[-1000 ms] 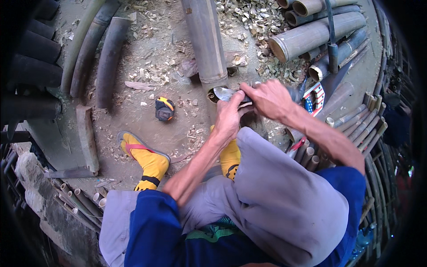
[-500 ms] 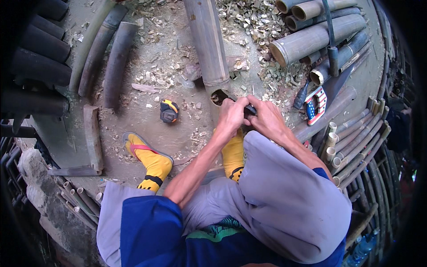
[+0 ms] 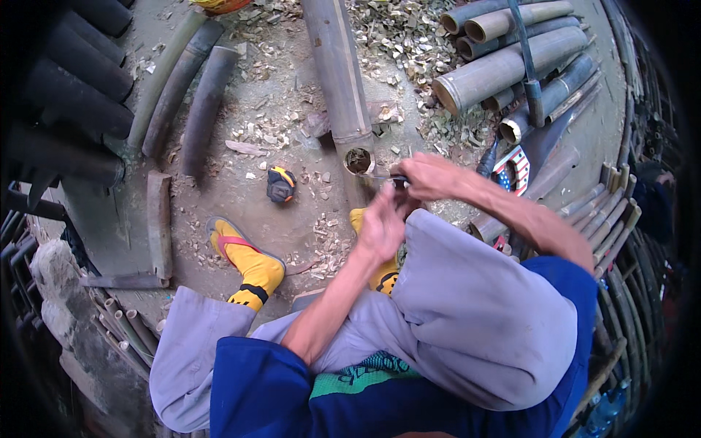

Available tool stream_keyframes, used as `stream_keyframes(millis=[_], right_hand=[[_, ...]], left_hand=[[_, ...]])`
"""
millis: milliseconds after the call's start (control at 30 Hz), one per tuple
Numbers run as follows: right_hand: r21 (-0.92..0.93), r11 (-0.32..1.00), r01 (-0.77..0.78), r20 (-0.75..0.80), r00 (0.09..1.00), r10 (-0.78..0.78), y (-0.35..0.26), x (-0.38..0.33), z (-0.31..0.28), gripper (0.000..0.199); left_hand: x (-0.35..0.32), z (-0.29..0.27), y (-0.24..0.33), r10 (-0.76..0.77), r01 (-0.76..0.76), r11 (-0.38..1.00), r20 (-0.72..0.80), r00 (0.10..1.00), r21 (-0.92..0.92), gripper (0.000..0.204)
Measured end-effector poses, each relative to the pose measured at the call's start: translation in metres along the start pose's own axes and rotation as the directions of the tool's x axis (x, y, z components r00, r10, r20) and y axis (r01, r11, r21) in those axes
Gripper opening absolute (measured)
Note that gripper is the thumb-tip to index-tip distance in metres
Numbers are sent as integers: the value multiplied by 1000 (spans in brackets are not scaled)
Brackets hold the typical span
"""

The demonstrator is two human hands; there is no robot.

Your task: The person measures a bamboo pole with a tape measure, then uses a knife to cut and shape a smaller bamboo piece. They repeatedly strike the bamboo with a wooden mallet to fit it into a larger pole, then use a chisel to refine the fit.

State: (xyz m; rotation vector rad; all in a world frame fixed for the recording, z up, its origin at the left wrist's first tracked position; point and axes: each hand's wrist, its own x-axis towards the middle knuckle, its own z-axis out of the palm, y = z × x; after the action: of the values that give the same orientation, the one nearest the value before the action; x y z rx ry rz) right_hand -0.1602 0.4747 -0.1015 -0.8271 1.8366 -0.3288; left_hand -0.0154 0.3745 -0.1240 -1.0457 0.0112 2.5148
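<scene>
Bamboo pole (image 3: 336,80) runs down the middle from the far side, and the round opening (image 3: 358,160) in its near part holds brownish bits, too dim to make out. Just right of it, the right hand (image 3: 432,175) grips a thin-bladed tool (image 3: 384,177). The left hand (image 3: 381,228), blurred, is just nearer; I can't tell whether it grasps anything. Half a second ago both hands crowded the opening; now its whole mouth shows. The tape measure (image 3: 280,185) sits left, unmoved.
</scene>
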Motion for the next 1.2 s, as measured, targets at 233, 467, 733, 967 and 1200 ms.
stream_keyframes(millis=[233, 467, 733, 967, 1200], right_hand=[[-186, 976, -110, -702, 711, -54, -71, -59, -48, 45], [-582, 631, 514, 17, 783, -622, -71, 7, 32, 30], [-346, 713, 610, 139, 785, -604, -87, 90, 42, 24], [-15, 913, 408, -435, 819, -373, -90, 84, 21, 36], [591, 728, 349, -710, 652, 264, -111, 100, 30, 44]], left_hand=[[-10, 25, 45, 483, -218, 282, 58, 874, 934, 46], [-76, -50, 51, 420, -95, -54, 109, 901, 994, 35], [-89, -61, 90, 667, 132, -180, 23, 745, 975, 31], [-69, 36, 205, 288, 180, -800, 104, 952, 572, 32], [17, 129, 250, -386, -382, -922, 72, 919, -71, 26]])
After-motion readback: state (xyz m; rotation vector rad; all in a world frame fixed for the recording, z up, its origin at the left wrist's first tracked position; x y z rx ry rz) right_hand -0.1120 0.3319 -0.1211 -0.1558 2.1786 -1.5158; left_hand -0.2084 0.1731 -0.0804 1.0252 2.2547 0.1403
